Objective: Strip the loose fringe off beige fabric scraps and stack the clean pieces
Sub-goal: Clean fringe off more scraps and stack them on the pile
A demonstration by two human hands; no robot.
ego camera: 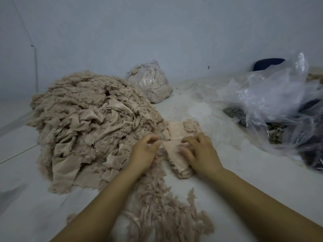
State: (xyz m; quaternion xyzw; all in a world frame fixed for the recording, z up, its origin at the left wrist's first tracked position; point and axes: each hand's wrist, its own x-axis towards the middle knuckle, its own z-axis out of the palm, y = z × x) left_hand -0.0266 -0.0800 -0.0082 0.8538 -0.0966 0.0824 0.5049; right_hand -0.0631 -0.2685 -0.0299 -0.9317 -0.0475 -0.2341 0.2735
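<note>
Left grip: my left hand (146, 151) has its fingers curled in a narrow pinch at the left edge of the scrap (172, 147), seemingly on a wisp of fringe; motion blur hides what exactly it has.
Right grip: my right hand (201, 152) is curled over the scrap's right side, pinning it on the stack (181, 165).
Scrap: it lies atop the stack, between my hands, just right of the big heap (83, 130).
Tear risk: if I yank sideways while the right hand clamps hard, the weave could rip instead of shedding only loose threads.
Stack risk: if the right hand slackens, I judge the pull would drag the top pieces left and skew the stack.
Mixing risk: the fringe pile (162, 212) lies near me, touching the stack's near edge; fluff dropped carelessly could land on clean pieces.
Heap risk: the heap touches the stack's far left and could slump onto it.
</note>
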